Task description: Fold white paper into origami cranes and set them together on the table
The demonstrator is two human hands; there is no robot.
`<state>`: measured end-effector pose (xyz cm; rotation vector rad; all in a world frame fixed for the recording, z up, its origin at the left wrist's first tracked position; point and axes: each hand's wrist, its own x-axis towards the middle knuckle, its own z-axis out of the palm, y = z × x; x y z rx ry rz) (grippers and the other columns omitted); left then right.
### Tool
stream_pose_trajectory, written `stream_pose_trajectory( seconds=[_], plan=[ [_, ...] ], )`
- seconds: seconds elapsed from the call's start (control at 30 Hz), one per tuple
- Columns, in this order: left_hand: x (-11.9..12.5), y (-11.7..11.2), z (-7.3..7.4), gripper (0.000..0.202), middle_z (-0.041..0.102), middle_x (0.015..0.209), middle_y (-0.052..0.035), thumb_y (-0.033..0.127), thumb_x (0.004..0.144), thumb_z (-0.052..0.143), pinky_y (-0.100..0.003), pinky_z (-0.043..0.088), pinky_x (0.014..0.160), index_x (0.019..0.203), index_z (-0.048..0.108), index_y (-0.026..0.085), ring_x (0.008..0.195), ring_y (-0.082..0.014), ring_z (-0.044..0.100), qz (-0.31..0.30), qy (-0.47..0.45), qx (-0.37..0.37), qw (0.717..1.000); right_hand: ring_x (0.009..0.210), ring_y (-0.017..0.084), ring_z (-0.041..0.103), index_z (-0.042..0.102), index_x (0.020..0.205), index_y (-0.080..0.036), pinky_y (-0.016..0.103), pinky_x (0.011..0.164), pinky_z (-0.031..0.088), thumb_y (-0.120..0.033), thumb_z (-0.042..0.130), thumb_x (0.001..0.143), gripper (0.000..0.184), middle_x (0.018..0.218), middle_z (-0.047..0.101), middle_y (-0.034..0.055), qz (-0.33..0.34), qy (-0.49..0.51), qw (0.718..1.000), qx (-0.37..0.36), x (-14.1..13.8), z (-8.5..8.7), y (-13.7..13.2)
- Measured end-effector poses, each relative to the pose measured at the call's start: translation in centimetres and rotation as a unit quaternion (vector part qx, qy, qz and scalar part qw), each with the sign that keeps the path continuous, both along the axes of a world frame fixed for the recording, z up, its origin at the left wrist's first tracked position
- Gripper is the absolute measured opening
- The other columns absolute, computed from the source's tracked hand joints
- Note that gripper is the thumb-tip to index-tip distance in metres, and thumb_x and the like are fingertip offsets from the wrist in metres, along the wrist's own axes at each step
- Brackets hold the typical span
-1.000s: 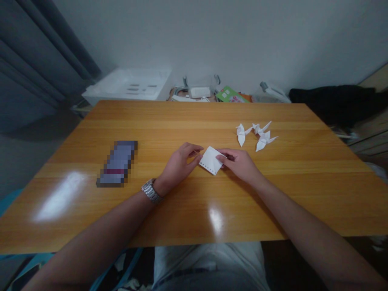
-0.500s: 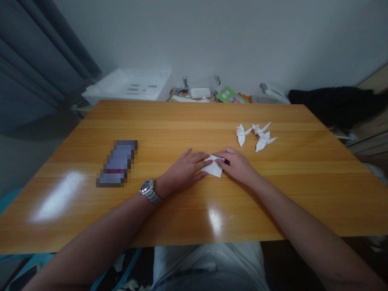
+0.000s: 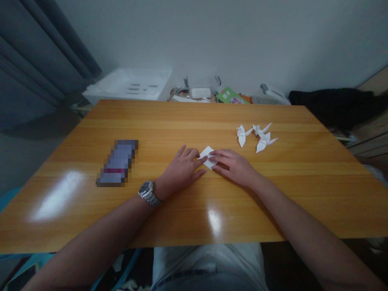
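A small folded piece of white paper lies on the wooden table between my hands, one corner pointing away from me. My left hand rests at its left side, index fingertip on the paper and the other fingers spread. From the right, my right hand lays its outstretched fingertips over the paper's right part, hiding that edge. Neither hand is closed around it. Beyond my right hand sit three folded white paper cranes, one slightly apart on the left, the other two close together.
The glossy wooden table spans the view. A pixelated phone-shaped object lies left of my hands. Past the far edge are a white plastic tray, a green booklet and dark cloth.
The paper has been turned and now shows a plain diamond; its row of dots is out of sight. My right fingers have shifted from its edge to lie across it.
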<state>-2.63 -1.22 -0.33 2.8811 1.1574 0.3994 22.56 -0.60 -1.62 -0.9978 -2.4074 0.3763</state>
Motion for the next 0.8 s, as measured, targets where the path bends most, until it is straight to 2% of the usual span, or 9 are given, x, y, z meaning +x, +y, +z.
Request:
stream_pose_trajectory(
  seconds=[0.13, 0.23, 0.33, 0.43, 0.57, 0.7, 0.8],
  plan=[
    [0.1, -0.4, 0.0, 0.049, 0.057, 0.134, -0.0168, 0.043, 0.102, 0.052, -0.049, 0.036, 0.118, 0.142, 0.057, 0.014, 0.128, -0.0310, 0.051, -0.020, -0.002, 0.005, 1.000, 0.123, 0.027, 0.065, 0.074, 0.121, -0.021, 0.047, 0.105, 0.052, -0.026, 0.058, 0.100, 0.026, 0.135, 0.068, 0.0123, 0.033, -0.028, 0.999, -0.023, 0.1, 0.1, 0.0],
    [0.0, -0.5, -0.1, 0.054, 0.055, 0.142, -0.0175, 0.045, 0.103, 0.050, -0.047, 0.036, 0.119, 0.146, 0.052, 0.012, 0.132, -0.0304, 0.051, -0.032, -0.007, -0.009, 0.999, 0.124, 0.026, 0.066, 0.075, 0.118, -0.023, 0.047, 0.105, 0.053, -0.024, 0.057, 0.101, 0.025, 0.136, 0.068, 0.0108, 0.027, -0.038, 0.998, -0.031, 0.1, 0.2, 0.0],
    [-0.5, -0.1, -0.2, 0.055, 0.054, 0.147, -0.0164, 0.046, 0.105, 0.045, -0.047, 0.039, 0.117, 0.152, 0.046, 0.018, 0.129, -0.0289, 0.056, -0.053, -0.001, -0.031, 0.998, 0.126, 0.027, 0.065, 0.076, 0.117, -0.024, 0.046, 0.107, 0.053, -0.025, 0.058, 0.100, 0.025, 0.137, 0.069, 0.0103, 0.012, -0.041, 0.998, -0.036, 0.2, 0.1, 0.0],
    [-1.0, 0.2, -0.1, 0.051, 0.052, 0.150, -0.0158, 0.046, 0.106, 0.044, -0.049, 0.041, 0.114, 0.151, 0.048, 0.024, 0.130, -0.0299, 0.057, -0.074, 0.014, -0.036, 0.997, 0.128, 0.027, 0.064, 0.075, 0.121, -0.025, 0.047, 0.109, 0.052, -0.027, 0.059, 0.100, 0.027, 0.138, 0.068, 0.0097, 0.008, -0.039, 0.999, -0.037, 0.3, -0.1, 0.1],
    [-1.0, 0.1, -0.2, 0.050, 0.048, 0.154, -0.0157, 0.046, 0.105, 0.046, -0.048, 0.038, 0.118, 0.148, 0.052, 0.021, 0.138, -0.0306, 0.051, -0.077, 0.016, -0.026, 0.997, 0.128, 0.027, 0.064, 0.074, 0.125, -0.024, 0.047, 0.109, 0.052, -0.027, 0.061, 0.100, 0.028, 0.138, 0.068, 0.0101, 0.016, -0.034, 0.999, -0.027, 0.4, -0.3, 0.3],
    [-0.8, -0.2, -0.4, 0.054, 0.047, 0.156, -0.0160, 0.046, 0.106, 0.045, -0.046, 0.038, 0.118, 0.152, 0.047, 0.017, 0.139, -0.0293, 0.050, -0.084, 0.024, -0.027, 0.996, 0.126, 0.028, 0.065, 0.074, 0.122, -0.021, 0.048, 0.109, 0.053, -0.027, 0.064, 0.098, 0.027, 0.137, 0.069, 0.0117, 0.007, -0.029, 1.000, -0.012, 0.7, -0.4, 0.4],
    [-0.8, -0.5, -0.3, 0.054, 0.046, 0.156, -0.0154, 0.048, 0.106, 0.045, -0.048, 0.038, 0.118, 0.154, 0.044, 0.023, 0.139, -0.0299, 0.050, -0.086, 0.034, -0.025, 0.995, 0.127, 0.028, 0.065, 0.073, 0.124, -0.020, 0.048, 0.108, 0.054, -0.029, 0.064, 0.098, 0.029, 0.136, 0.069, 0.0129, -0.010, -0.032, 0.999, -0.007, 0.8, -0.4, 0.4]
  ],
)
